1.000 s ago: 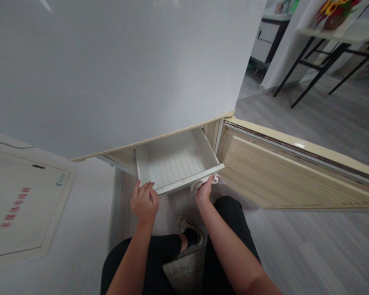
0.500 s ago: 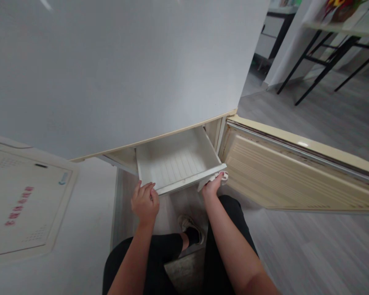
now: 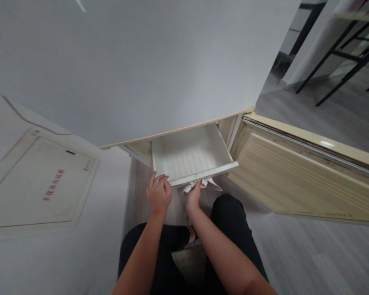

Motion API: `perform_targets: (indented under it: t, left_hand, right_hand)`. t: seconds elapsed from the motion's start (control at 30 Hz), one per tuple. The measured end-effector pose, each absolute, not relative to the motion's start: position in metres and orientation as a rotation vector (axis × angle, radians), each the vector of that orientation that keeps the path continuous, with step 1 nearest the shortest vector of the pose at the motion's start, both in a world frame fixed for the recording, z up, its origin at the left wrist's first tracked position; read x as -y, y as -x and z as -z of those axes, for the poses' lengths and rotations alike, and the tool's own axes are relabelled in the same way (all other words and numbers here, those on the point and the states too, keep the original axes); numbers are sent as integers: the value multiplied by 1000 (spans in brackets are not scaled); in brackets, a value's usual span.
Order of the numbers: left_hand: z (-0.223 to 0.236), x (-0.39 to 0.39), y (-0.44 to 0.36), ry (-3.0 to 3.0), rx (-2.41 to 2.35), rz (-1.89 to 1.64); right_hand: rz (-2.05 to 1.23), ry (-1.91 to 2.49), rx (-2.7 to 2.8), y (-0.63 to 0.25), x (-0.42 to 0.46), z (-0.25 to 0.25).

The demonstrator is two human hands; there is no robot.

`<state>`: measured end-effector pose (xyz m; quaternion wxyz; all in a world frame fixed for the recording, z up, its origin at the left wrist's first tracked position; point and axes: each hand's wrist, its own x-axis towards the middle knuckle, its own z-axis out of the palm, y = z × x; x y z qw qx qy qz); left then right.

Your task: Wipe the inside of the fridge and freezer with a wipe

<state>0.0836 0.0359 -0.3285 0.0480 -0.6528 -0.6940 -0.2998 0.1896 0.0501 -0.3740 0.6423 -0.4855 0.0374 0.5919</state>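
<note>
Two bare hands meet the front edge of a white ribbed drawer [image 3: 187,157], pulled partway out at the centre of the view beneath a white refrigerator door [image 3: 147,69]. The left hand [image 3: 159,191], toward seven-thirty, has its fingers curled round the drawer's near corner, gripping it. At six o'clock, the right hand [image 3: 193,196] pinches a pale cloth [image 3: 211,183] against the front panel's lower edge. A cream lower door [image 3: 304,176] swings wide at three-thirty; a red-lettered wall panel [image 3: 33,192] sits near nine.
</note>
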Motion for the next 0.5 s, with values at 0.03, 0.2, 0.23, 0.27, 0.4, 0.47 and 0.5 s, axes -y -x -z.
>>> perform_targets:
  t: [0.03,0.2,0.23,0.27,0.4,0.47,0.5]
  left_hand:
    - [327,-35,-84,1999,2115,892]
    - [316,-34,-84,2014,2148,711]
    - [315,-34,-84,2018,2159,679]
    - [314,-34,-84,2023,2167,654]
    - [313,-35,-83,2046,2175,628]
    - [313,-35,-83,2059,2168,644]
    - [313,-35,-83,2056,2167,653]
  right_hand:
    - [-1448,1042,-114,-176,-45,372]
    - [-1938,749,-153,-131,-26,363]
    - [-2018,729,-163,-127,-23,361]
    - [-2083,715,-179,-124,-21,357]
    - [-2112,648,-222,-132,-22,339]
    - [-2032,615,-238,-150,-29,332]
    - [-1996,606,-262,-163,-33,330]
